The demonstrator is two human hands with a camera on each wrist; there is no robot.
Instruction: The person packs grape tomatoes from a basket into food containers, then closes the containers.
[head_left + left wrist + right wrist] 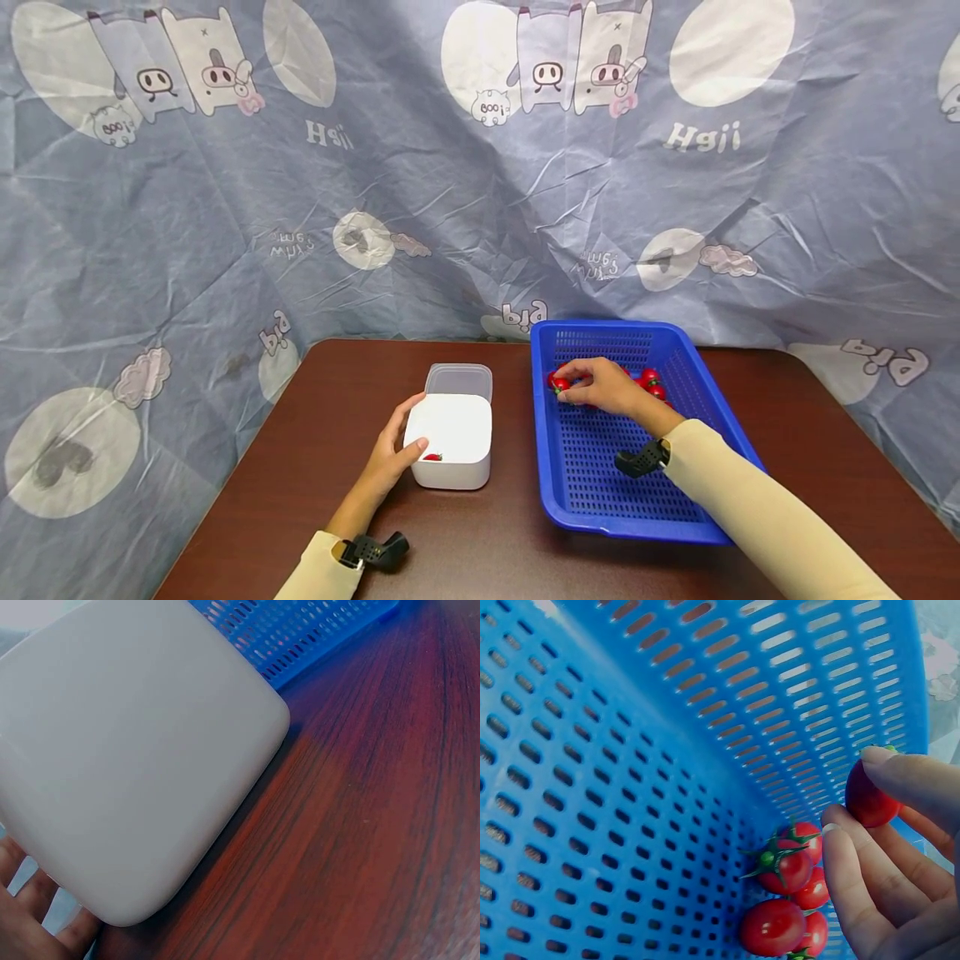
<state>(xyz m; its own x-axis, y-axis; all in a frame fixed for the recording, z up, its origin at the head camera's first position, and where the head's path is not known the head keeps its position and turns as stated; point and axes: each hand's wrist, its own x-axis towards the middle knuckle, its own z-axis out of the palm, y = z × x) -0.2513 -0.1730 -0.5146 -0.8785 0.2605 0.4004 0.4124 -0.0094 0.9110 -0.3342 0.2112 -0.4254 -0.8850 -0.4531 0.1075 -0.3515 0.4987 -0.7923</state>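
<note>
Right hand [600,387] picks a small red cherry tomato [870,799]; left hand [395,454] steadies the white square plastic container [453,437].
Right fingers [851,877] pinch the tomato inside the blue perforated plastic basket [600,492], right of centre; left fingers curl round the container's side.

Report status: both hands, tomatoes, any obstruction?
Left hand grips white square plastic container, one tomato inside. Right hand pinches small red cherry tomato in blue perforated plastic basket; more tomatoes beside it. Nothing in the way.
</note>
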